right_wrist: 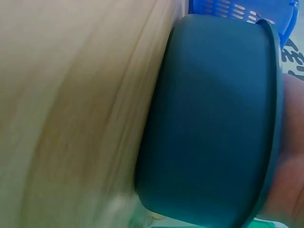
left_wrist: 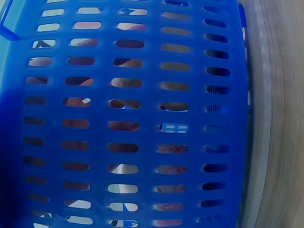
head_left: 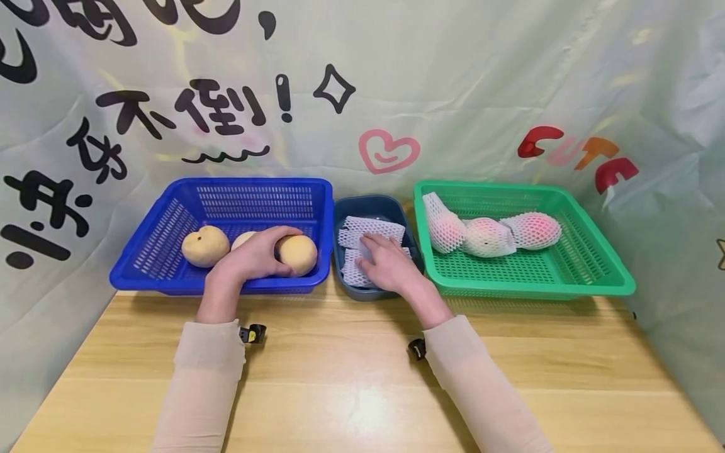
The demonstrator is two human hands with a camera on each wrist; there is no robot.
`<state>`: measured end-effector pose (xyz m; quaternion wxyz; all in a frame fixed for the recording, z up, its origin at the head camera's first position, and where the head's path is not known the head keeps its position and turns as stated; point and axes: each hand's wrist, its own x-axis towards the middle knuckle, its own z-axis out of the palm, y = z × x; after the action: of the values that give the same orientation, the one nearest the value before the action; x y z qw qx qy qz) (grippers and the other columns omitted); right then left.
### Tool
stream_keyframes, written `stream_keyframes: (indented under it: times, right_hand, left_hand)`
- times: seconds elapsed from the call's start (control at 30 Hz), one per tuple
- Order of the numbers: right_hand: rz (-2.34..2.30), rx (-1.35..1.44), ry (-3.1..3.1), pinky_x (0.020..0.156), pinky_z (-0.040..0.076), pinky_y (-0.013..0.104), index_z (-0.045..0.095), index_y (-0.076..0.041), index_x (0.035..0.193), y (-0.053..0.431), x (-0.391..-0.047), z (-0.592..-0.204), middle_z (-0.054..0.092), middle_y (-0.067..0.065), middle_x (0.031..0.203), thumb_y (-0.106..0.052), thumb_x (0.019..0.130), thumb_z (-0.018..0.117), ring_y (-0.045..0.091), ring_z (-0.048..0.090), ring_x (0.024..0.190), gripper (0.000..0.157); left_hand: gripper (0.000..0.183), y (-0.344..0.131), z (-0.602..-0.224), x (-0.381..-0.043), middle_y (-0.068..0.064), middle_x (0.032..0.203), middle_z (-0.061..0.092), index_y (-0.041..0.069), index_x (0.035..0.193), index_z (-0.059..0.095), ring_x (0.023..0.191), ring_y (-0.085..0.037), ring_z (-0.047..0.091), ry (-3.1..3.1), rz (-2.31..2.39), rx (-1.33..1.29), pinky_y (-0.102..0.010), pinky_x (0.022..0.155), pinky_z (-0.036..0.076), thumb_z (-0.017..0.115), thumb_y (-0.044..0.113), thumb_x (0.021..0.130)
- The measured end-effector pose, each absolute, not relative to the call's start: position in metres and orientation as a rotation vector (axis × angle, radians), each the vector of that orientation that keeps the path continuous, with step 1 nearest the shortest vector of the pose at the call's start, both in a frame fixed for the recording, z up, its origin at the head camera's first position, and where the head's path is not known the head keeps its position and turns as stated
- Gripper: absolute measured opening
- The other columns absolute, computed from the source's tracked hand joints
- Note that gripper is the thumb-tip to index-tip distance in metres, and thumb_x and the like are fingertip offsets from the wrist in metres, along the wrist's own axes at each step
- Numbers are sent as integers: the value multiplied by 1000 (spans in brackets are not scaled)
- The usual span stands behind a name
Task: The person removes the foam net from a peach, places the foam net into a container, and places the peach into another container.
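In the head view my left hand (head_left: 253, 255) reaches into the blue basket (head_left: 255, 182) and grips a yellow peach (head_left: 298, 255) at its right side. A second peach (head_left: 243, 239) is partly hidden behind that hand, and another peach (head_left: 206, 246) lies to the left. My right hand (head_left: 391, 264) is inside the dark blue bin (head_left: 370, 294), its fingers extended over white foam net sleeves (head_left: 370, 228) and touching them. The left wrist view shows mostly the blue basket's slotted wall (left_wrist: 142, 114); in the right wrist view the bin's outer wall (right_wrist: 209, 118) hides the fingers.
On the right stands a green basket (head_left: 532, 289) holding three pinkish fruits in foam nets (head_left: 489, 238). All three containers line the back of the wooden table (head_left: 340, 377), against a printed cloth (head_left: 453, 75). The bin sits closely between the two baskets.
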<state>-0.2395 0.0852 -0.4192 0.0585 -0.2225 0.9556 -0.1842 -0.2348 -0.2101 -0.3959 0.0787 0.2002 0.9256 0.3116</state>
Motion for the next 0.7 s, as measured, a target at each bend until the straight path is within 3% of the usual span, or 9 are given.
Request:
stream_keyframes:
  times: [0.23, 0.53, 0.7]
  right_hand:
    - [-694, -725, 2949, 127, 14, 51, 45, -3, 155, 88, -230, -410, 41, 14, 163, -31, 107, 56, 30, 32, 154, 57]
    - [-925, -804, 3022, 122, 32, 47, 48, -5, 154, 102, -210, -394, 46, 13, 159, -30, 106, 58, 30, 39, 150, 55]
    - [-1130, -868, 3075, 118, 38, 48, 53, -8, 151, 117, -198, -384, 52, 10, 154, -25, 104, 61, 28, 46, 145, 51]
  left_hand:
    - [75, -210, -395, -234, -26, 146, 53, -2, 146, 53, 132, -42, 52, 2802, 920, 594, -58, 111, 40, 87, 11, 80]
    - [83, -210, -393, -235, -23, 146, 54, -1, 148, 52, 131, -39, 53, 2868, 963, 599, -57, 110, 41, 91, 20, 79]
    - [73, -210, -393, -235, -20, 146, 56, 2, 145, 55, 134, -39, 52, 2949, 1000, 614, -56, 110, 40, 86, 30, 85]
